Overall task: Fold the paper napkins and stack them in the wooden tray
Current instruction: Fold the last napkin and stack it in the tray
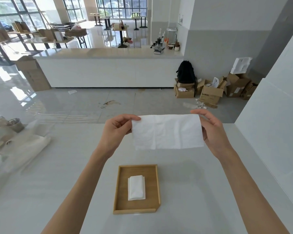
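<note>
Tray [117, 191] holds folded napkins [136, 187]; hands lift napkin [167, 131]

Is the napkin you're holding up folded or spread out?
Spread out: the left hand and right hand hold the napkin wide by its top corners. Layers: cannot tell.

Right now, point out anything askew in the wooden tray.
The stack of folded napkins in the wooden tray is uneven: lower sheets stick out past the top one at the left and near edges.
</note>
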